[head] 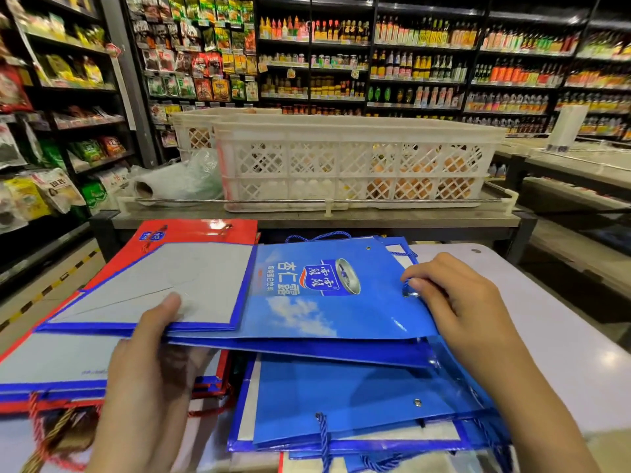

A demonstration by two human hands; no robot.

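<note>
Black shelving (426, 63), stocked with bottles and packets, is seen across the far side of the scene. A white lattice crate (358, 158) is set on a grey stand in the middle distance. A pale glossy counter (563, 336) is spread on the near side of it. Two piles of flattened gift bags are laid on the counter: a red pile (205, 230) at the left and a blue pile (341, 404) at the near right.

One blue bag (307, 302) is held just above both piles, folded flat, with its grey base panel turned up at the left and its printed face at the right. Its near left edge is gripped by the left hand (146, 363): the thumb is pressed on the grey panel, and the other fingers are hidden underneath. At the right end, the blue cord (408, 291) at a metal eyelet is pinched by the fingers of the right hand (454, 302), which are closed together on it.

The step in hand is judged to be the taking of a single bag from the stock and the freeing of its handle; opening is not yet begun. For the next move, the mouth at the right end would need to be parted while the base is steadied at the left. Care is called for so that the cord is not tugged out of its eyelet and the bags beneath are not dragged along.
</note>
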